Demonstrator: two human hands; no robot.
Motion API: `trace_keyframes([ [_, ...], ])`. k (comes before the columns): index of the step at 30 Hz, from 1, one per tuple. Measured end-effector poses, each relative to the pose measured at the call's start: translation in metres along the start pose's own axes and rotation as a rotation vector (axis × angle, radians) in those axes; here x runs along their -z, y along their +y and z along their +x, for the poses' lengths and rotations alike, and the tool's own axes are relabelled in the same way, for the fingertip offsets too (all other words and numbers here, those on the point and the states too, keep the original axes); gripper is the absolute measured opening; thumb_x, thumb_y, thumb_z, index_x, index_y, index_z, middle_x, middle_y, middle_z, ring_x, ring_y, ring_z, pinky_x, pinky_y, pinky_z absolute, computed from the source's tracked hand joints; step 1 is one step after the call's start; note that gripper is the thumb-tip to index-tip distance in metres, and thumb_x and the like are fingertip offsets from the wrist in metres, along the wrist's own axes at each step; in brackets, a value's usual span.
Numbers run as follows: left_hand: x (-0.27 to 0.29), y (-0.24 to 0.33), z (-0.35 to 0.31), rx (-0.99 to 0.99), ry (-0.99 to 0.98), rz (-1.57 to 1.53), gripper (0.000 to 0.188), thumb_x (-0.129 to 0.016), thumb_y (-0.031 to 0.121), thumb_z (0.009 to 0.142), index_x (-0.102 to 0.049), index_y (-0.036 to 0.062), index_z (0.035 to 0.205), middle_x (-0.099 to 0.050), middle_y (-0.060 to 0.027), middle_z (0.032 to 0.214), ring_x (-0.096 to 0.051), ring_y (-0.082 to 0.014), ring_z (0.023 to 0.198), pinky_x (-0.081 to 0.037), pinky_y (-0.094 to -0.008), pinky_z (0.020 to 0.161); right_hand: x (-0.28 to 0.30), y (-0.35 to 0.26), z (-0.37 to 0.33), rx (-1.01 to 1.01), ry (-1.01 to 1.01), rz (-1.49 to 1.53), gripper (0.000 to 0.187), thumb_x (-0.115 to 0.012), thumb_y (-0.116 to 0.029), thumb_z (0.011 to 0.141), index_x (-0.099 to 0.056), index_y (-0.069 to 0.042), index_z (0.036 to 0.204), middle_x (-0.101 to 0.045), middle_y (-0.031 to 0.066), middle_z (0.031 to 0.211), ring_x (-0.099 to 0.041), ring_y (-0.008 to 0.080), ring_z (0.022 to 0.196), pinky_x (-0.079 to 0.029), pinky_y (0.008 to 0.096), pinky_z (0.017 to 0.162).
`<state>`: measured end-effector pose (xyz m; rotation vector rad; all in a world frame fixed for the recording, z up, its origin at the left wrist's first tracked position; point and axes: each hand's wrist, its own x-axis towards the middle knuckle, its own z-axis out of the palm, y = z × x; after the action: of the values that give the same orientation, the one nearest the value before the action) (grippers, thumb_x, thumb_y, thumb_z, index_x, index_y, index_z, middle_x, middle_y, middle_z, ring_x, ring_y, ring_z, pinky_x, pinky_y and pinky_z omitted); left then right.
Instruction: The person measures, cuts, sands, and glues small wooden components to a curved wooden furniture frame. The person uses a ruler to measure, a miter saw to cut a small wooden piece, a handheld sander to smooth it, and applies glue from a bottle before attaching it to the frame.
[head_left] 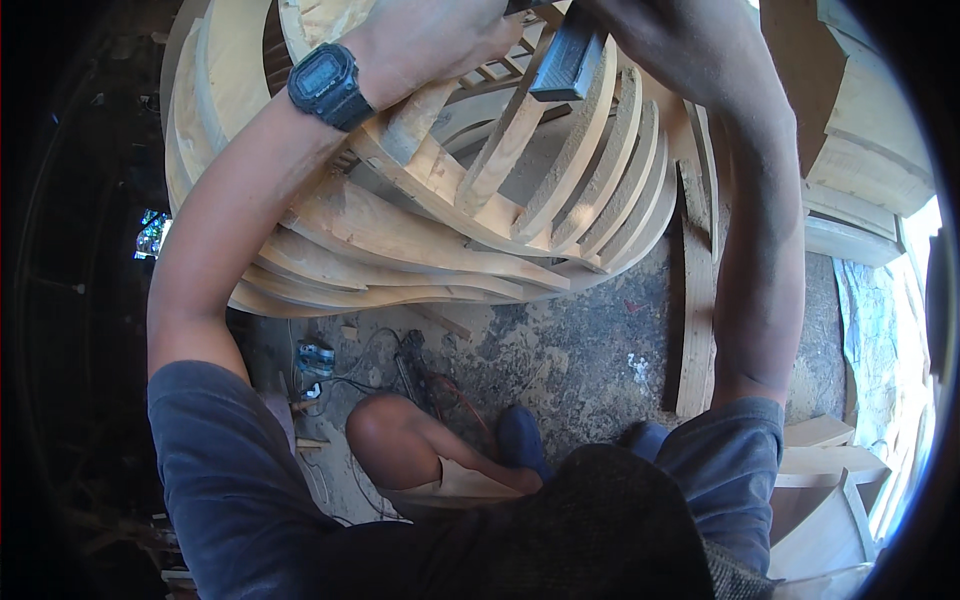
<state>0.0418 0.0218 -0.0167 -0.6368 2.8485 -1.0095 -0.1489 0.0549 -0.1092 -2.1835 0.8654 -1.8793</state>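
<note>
Over a curved wooden frame (400,225), left hand (435,40) and right hand (685,45) flanking a metal tool (570,62), grips impossible to tell, black wristwatch (332,88) (display (319,72) too blurred to read)

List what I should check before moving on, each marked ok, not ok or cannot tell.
1. Grip of the right hand on the metal tool: cannot tell, cut off by the upper edge.
2. Hold of the left hand: cannot tell, also cut off.
3. Slatted wooden frame within arm's reach: ok.
4. Wrists bare: not ok, wristwatch on the left.
5. Floor free of cables: not ok, some near the knee.
</note>
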Motion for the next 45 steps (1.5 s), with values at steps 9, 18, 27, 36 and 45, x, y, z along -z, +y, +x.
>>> trace_keyframes([
  [9,-0.001,0.0,0.002,-0.018,0.069,-0.063,0.047,-0.07,0.014,0.082,-0.057,-0.0016,0.124,-0.055,-0.0234,0.124,-0.051,-0.0401,0.121,-0.04,-0.0491,0.108,0.006,-0.003,0.0,0.152,-0.025,-0.169,0.014,-0.065,-0.015,0.095,-0.063,-0.002,0.091,-0.065,0.0157,0.082,-0.067,0.0336,0.08,-0.049,0.0441,0.07],
  [18,0.001,-0.001,0.001,-0.041,0.01,-0.087,0.048,-0.07,0.015,0.082,-0.058,-0.0012,0.126,-0.055,-0.0231,0.127,-0.051,-0.0401,0.123,-0.04,-0.0479,0.107,0.003,-0.008,0.005,0.106,-0.066,-0.292,0.013,-0.063,-0.013,0.094,-0.063,-0.002,0.089,-0.064,0.0164,0.078,-0.066,0.034,0.077,-0.049,0.0461,0.068],
  [27,-0.008,-0.007,0.002,-0.062,0.178,-0.314,0.045,-0.069,0.013,0.082,-0.061,0.0006,0.124,-0.056,-0.0222,0.131,-0.05,-0.04,0.123,-0.041,-0.0487,0.105,0.008,-0.018,0.008,0.143,-0.13,-0.217,0.01,-0.061,-0.007,0.092,-0.063,0.0,0.086,-0.061,0.0182,0.072,-0.064,0.0345,0.069,-0.048,0.0458,0.064],
  [36,0.0,0.0,0.001,-0.046,0.099,-0.029,0.061,-0.07,0.01,0.074,-0.049,-0.0033,0.13,-0.054,-0.0253,0.125,-0.05,-0.0432,0.12,-0.038,-0.0501,0.107,0.018,-0.031,-0.003,0.296,0.133,-0.201,0.006,-0.063,-0.004,0.092,-0.062,0.0,0.088,-0.063,0.0157,0.073,-0.064,0.0276,0.067,-0.05,0.0398,0.064],
  [45,-0.002,-0.002,-0.004,0.045,0.018,-0.001,0.044,-0.071,0.012,0.074,-0.05,-0.0038,0.109,-0.053,-0.0247,0.11,-0.051,-0.0439,0.112,-0.04,-0.0502,0.104,-0.039,0.011,-0.026,-0.098,0.522,0.064,0.012,-0.067,-0.01,0.099,-0.06,-0.001,0.099,-0.059,0.0027,0.084,-0.055,0.0092,0.076,-0.046,0.0255,0.068],
])
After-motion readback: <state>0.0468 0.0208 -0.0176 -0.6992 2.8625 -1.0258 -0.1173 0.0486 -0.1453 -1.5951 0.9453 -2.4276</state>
